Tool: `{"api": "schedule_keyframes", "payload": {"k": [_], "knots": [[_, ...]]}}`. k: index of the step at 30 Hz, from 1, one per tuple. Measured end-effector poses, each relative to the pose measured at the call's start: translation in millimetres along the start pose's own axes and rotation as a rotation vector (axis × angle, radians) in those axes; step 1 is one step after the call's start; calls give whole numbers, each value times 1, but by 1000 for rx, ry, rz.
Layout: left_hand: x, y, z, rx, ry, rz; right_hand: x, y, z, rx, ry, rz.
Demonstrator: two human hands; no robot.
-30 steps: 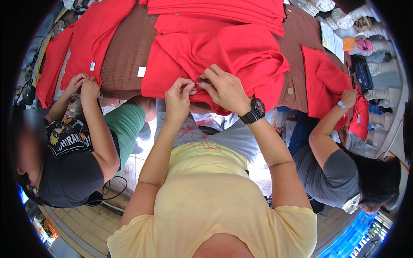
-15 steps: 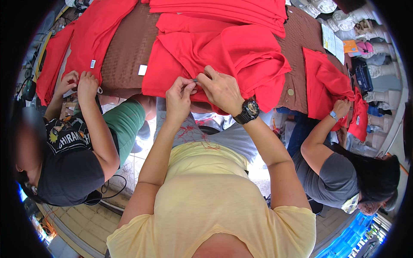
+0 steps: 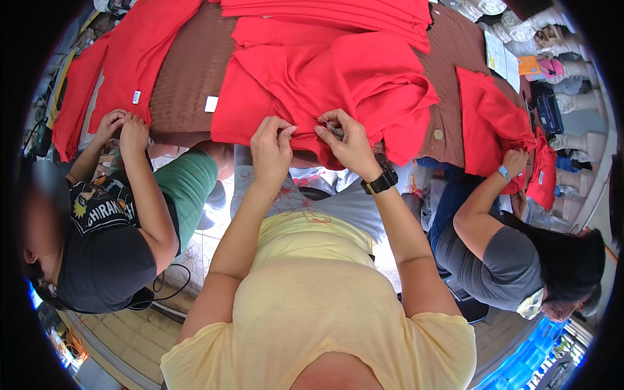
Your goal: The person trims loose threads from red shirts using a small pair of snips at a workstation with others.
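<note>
A red garment [image 3: 325, 78] lies spread on a brown table [image 3: 188, 78] in front of me, its near edge hanging over the table's side. My left hand [image 3: 272, 146] pinches that near edge. My right hand [image 3: 348, 140], with a black watch [image 3: 380, 182] on the wrist, grips the same edge just beside it and holds a small metal tool, mostly hidden by the fingers. The two hands are close together, almost touching.
A person in a black shirt on my left handles another red garment [image 3: 123, 65] with both hands [image 3: 123, 123]. A person in a grey shirt on my right holds a red garment [image 3: 494, 123]. More folded red cloth [image 3: 325, 10] lies farther back; papers [image 3: 500, 55] are at the table's right.
My hands have shifted slightly along the garment's near edge and stay close together. The person on the left has moved both hands a little along their own cloth.
</note>
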State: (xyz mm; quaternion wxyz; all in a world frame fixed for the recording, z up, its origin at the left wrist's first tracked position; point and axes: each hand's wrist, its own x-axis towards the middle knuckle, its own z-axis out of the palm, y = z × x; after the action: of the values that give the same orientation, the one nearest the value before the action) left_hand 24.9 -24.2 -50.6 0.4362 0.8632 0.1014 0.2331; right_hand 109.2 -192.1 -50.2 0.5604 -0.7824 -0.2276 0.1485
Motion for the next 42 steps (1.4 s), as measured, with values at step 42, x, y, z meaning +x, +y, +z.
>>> {"api": "schedule_keyframes", "payload": {"k": [42], "knots": [[-29,-16,10,-638,42,-404,-38,-42,40,113,107,223]]}}
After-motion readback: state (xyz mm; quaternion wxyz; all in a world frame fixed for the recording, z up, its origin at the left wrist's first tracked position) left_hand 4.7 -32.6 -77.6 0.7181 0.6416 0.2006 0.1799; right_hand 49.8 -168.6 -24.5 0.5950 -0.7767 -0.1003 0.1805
